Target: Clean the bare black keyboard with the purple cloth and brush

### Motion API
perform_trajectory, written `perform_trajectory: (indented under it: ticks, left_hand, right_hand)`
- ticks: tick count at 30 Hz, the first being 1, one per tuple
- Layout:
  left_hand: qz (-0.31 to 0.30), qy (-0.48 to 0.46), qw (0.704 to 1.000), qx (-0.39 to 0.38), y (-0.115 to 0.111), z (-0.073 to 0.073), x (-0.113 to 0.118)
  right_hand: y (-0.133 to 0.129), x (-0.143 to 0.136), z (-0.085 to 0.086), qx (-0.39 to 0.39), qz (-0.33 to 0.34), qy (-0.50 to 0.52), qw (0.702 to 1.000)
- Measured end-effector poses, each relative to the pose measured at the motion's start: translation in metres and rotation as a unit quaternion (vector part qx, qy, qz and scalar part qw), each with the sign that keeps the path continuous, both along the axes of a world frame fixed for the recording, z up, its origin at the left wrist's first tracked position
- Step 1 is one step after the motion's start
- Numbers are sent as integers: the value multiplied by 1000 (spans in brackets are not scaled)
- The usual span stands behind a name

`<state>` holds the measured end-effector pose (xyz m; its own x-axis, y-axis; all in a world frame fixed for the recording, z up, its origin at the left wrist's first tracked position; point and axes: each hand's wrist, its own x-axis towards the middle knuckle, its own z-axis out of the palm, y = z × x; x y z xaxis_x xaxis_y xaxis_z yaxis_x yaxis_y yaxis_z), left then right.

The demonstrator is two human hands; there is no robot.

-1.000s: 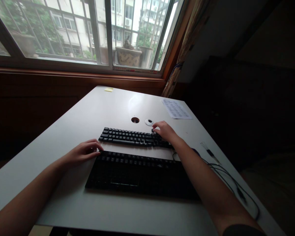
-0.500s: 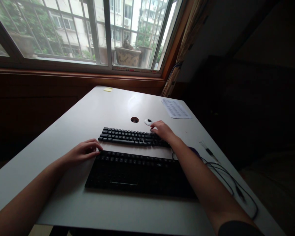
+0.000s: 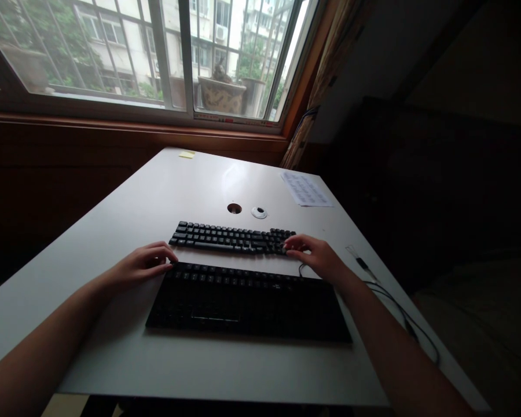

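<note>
A black keyboard (image 3: 247, 310) lies on the white table. Key rows show along its far edge, while its nearer part looks dark and bare of keycaps. At its far left corner my left hand (image 3: 145, 263) rests, thumb and fingertips closed on that corner. Beyond the keyboard, loose black keycaps (image 3: 217, 237) stand in rows on the tabletop, laid out like a keyboard. Over the right end of these rows, my right hand (image 3: 315, 255) has thumb and forefinger pinched together at a keycap, partly hidden by the fingers.
Behind the keycaps are a round cable hole (image 3: 234, 208) and a white ring-shaped cover (image 3: 259, 212). Printed paper (image 3: 306, 189) and a yellow sticky note (image 3: 186, 154) lie farther back. A wire keycap puller (image 3: 361, 263) and a black cable (image 3: 403, 313) lie at right.
My right hand has moved from the far side of the keycap rows toward me and rightward, to their near right end. My left hand stays at the keyboard's corner. The view has shifted slightly.
</note>
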<state>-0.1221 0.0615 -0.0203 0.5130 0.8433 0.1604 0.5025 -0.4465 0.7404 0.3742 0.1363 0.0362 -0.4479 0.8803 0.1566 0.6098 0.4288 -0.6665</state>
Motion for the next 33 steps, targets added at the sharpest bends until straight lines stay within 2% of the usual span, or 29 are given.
perform_trajectory:
  ticks: [4, 9, 16, 24, 33]
  left_hand:
    - [1, 0, 1000, 1, 0, -4, -2]
    - [1, -6, 1000, -17, 0, -7, -4]
    - [3, -4, 1000, -23, 2, -9, -6]
    - [12, 8, 1000, -12, 0, -5, -3]
    - [8, 1, 1000, -25, 0, -6, -4]
  right_hand:
    - [-40, 25, -2, -80, -31, -12, 996]
    - [-67, 36, -16, -59, -50, -31, 997]
    - [-78, 35, -29, -39, -65, -36, 996]
    - [-89, 27, -33, 81, -32, -45, 995]
    - [-94, 25, -32, 144, -2, -58, 988]
